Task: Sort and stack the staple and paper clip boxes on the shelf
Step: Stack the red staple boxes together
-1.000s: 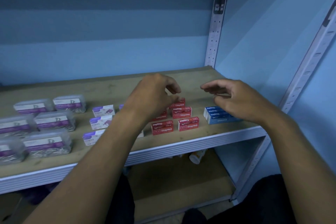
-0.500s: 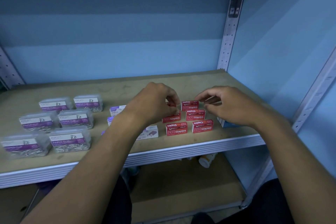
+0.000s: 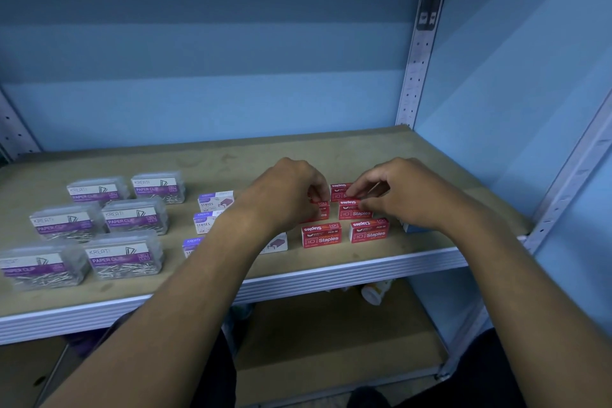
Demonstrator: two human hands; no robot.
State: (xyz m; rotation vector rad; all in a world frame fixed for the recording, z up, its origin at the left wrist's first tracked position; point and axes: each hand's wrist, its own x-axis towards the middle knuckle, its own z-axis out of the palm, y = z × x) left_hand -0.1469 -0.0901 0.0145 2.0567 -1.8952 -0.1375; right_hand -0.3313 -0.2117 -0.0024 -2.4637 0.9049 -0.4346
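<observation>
the red staple boxes point(image 3: 344, 220) sit in rows right of centre on the shelf point(image 3: 331, 270). a second ago both hands hovered with loose fingers; now the left hand point(image 3: 291, 190) pinches a red box in the left column and the right hand point(image 3: 394, 190) pinches one in the back row, so stacking reds seems underway. at left, clear paper clip boxes point(image 3: 132, 219) hold loose silver clips. white-purple staple boxes point(image 3: 215, 200) stand between, contents unseen.
</observation>
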